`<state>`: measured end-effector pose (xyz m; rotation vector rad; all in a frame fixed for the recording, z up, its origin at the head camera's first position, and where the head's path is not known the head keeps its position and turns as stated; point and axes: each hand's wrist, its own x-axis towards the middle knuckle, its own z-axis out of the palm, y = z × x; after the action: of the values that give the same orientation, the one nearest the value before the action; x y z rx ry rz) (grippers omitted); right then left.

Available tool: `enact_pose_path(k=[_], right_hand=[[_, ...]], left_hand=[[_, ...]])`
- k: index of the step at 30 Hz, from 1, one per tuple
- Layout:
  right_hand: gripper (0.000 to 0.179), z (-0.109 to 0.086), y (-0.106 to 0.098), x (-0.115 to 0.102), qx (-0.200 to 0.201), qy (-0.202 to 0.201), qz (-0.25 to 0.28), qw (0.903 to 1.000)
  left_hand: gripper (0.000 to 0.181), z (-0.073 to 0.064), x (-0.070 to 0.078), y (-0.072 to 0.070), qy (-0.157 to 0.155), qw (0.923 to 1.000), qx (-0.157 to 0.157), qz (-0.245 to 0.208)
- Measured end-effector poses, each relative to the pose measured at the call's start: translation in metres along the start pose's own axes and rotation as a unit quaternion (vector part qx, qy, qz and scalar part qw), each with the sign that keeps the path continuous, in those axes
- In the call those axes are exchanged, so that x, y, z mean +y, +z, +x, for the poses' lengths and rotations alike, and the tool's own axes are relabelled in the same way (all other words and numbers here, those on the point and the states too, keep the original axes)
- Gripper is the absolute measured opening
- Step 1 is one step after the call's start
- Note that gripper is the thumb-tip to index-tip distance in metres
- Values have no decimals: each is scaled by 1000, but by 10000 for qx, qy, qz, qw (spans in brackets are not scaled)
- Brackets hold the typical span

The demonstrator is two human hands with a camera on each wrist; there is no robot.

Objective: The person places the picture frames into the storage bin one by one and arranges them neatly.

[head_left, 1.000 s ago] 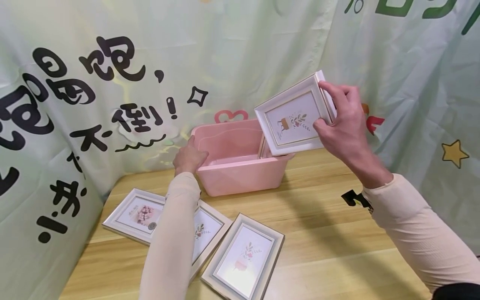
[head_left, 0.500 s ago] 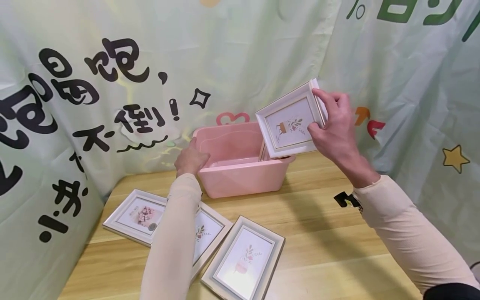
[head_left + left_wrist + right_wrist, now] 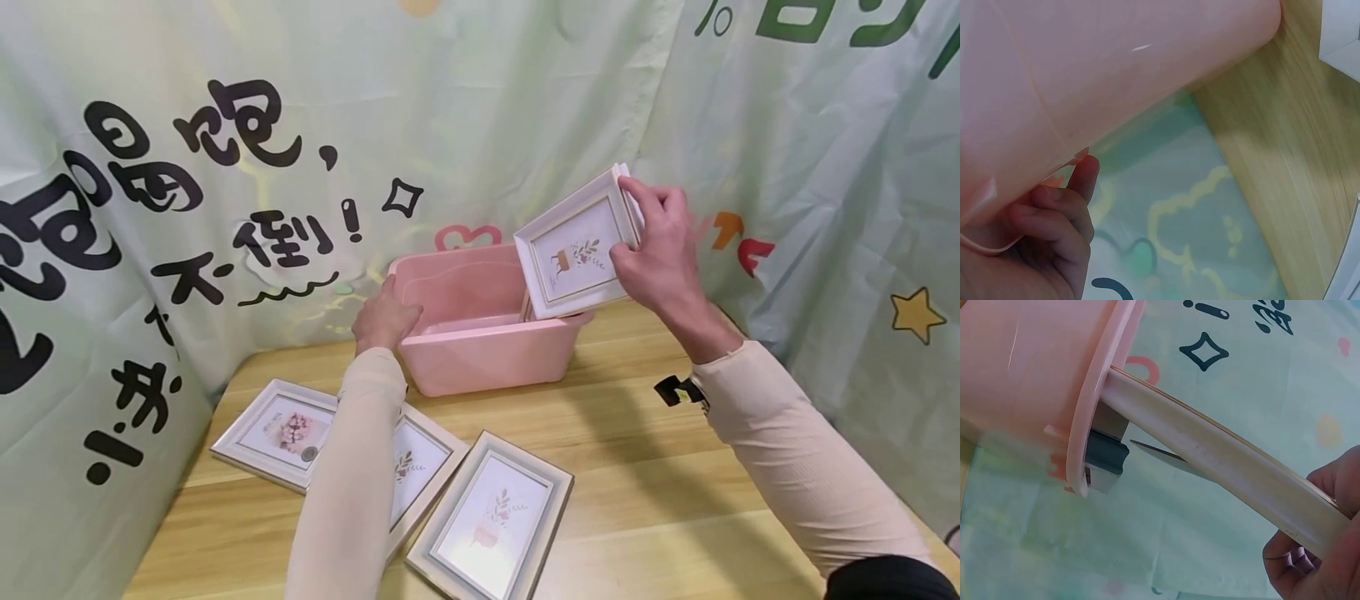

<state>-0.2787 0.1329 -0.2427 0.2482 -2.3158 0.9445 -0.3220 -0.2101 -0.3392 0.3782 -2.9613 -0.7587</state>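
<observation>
A pink plastic tub (image 3: 487,367) stands at the back of the table. My left hand (image 3: 386,318) grips its left end; in the left wrist view the fingers (image 3: 1060,215) curl under the rim. My right hand (image 3: 662,250) pinches a white picture frame (image 3: 576,250) by its right side, thumb in front. That frame tilts over the tub's right end, its lower corner level with the rim. Edge-on in the right wrist view, the frame (image 3: 1210,450) has a thin stand jutting from its back. Behind it, part of another frame (image 3: 527,307) shows inside the tub.
Three picture frames lie face up on the wooden table: one at left (image 3: 288,429), one partly under my left forearm (image 3: 423,462), one in front (image 3: 491,521). A printed cloth (image 3: 480,108) hangs close behind the tub and along both sides.
My right hand has moved a little left and down with the picture frame, nearer the tub's right end. My left hand keeps its hold on the tub.
</observation>
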Motion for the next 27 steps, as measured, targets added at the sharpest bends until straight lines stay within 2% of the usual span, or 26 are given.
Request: enact_pose_path(k=[3, 9, 16, 27], right_hand=[[80, 2, 2, -1, -152, 225, -49, 9996], [78, 8, 10, -6, -353, 405, -9, 9986], [75, 11, 18, -7, -432, 350, -293, 9980], [79, 15, 27, -9, -602, 547, -523, 9953]], left_hand=[[82, 1, 0, 0, -19, 10000, -14, 24], [80, -1, 2, 0, -79, 9999, 28, 67], [80, 0, 2, 1, -86, 9999, 11, 72], [81, -1, 2, 0, -64, 10000, 19, 29]])
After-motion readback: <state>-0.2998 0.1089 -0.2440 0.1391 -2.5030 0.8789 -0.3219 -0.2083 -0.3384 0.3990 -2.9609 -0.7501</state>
